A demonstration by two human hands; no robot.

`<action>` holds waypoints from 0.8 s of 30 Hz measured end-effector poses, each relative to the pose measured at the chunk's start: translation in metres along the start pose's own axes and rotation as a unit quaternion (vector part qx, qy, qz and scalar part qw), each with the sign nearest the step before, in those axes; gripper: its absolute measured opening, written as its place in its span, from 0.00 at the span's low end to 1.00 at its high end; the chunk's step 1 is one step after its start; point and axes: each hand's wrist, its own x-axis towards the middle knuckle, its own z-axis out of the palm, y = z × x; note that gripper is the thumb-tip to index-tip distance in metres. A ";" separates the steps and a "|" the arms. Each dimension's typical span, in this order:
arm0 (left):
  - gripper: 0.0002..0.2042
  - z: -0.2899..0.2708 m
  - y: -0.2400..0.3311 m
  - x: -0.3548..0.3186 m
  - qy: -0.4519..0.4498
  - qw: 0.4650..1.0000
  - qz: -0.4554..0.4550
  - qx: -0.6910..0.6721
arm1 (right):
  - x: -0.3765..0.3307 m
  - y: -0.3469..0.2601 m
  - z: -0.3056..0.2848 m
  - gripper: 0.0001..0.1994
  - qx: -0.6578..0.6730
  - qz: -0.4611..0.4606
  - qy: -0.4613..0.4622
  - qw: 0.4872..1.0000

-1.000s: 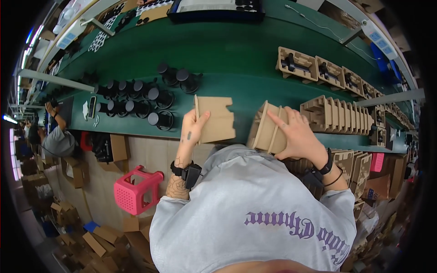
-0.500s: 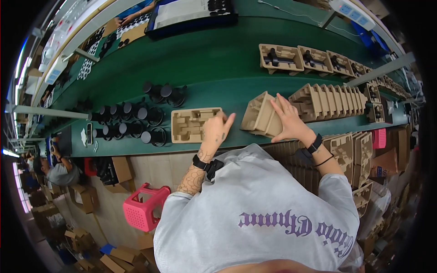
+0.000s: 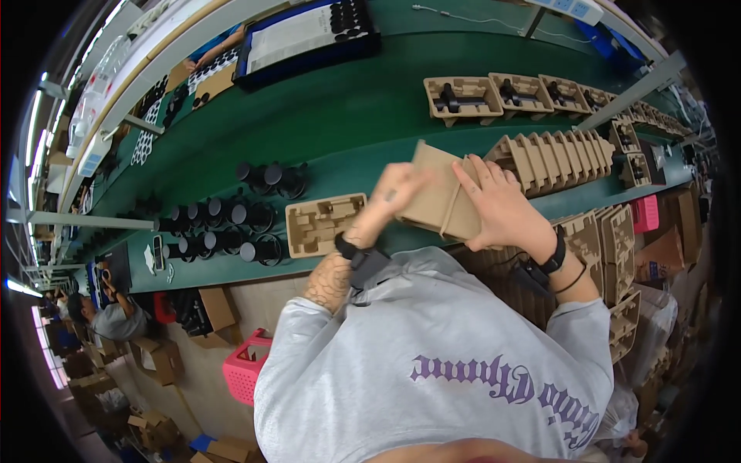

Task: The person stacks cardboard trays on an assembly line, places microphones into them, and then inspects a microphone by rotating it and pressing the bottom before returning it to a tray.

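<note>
My right hand (image 3: 503, 204) grips a tilted tan moulded-pulp tray (image 3: 441, 185), fingers spread over its far end and thumb at the near edge. A seam across it suggests another tray nested with it, though I cannot tell for sure. At its left side is my left hand (image 3: 397, 190), blurred by motion; whether it touches the tray is unclear. Lying to the left, hollows facing up, is a single pulp tray (image 3: 324, 224). Farther left stand several black cylindrical parts with round caps (image 3: 258, 249) in rows on the green bench (image 3: 347, 139).
A long nested row of pulp trays (image 3: 552, 162) stands to the right. Behind it, trays with black parts (image 3: 461, 100) form a line. More trays (image 3: 583, 243) are stacked below the bench edge. A pink stool (image 3: 245, 370) stands on the floor. Co-workers sit farther left.
My left hand has moved from above the single tray rightward to the tilted tray's left side. The tilted tray has shifted slightly left and turned, its flat outer face now showing. The whole view has shifted.
</note>
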 end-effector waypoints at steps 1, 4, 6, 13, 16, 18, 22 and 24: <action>0.14 -0.016 0.005 0.009 0.042 0.996 0.016 0.076 | 0.002 0.004 -0.004 0.58 -0.004 0.009 0.016 1.000; 0.15 -0.037 0.030 0.020 0.166 0.982 0.068 -0.056 | -0.004 0.029 0.013 0.56 0.030 0.002 0.076 0.997; 0.15 -0.040 0.021 0.054 0.183 0.972 0.102 0.106 | -0.002 0.043 0.047 0.52 0.109 -0.041 0.150 0.982; 0.16 -0.003 -0.059 0.164 0.282 0.846 0.189 0.411 | -0.007 0.060 0.184 0.36 0.313 0.024 0.191 0.930; 0.12 0.037 -0.075 0.187 0.287 0.848 0.154 0.417 | -0.019 0.069 0.216 0.26 0.295 0.128 0.097 0.942; 0.12 0.067 -0.078 0.193 0.286 0.851 0.107 0.428 | -0.024 0.064 0.228 0.25 0.288 0.190 0.052 0.937; 0.08 0.079 -0.158 0.246 0.401 0.836 0.001 0.374 | -0.006 0.049 0.232 0.30 0.196 0.171 0.088 0.962; 0.08 0.081 -0.130 0.235 0.157 0.853 -0.019 0.498 | 0.004 0.052 0.222 0.31 0.187 0.252 0.002 0.950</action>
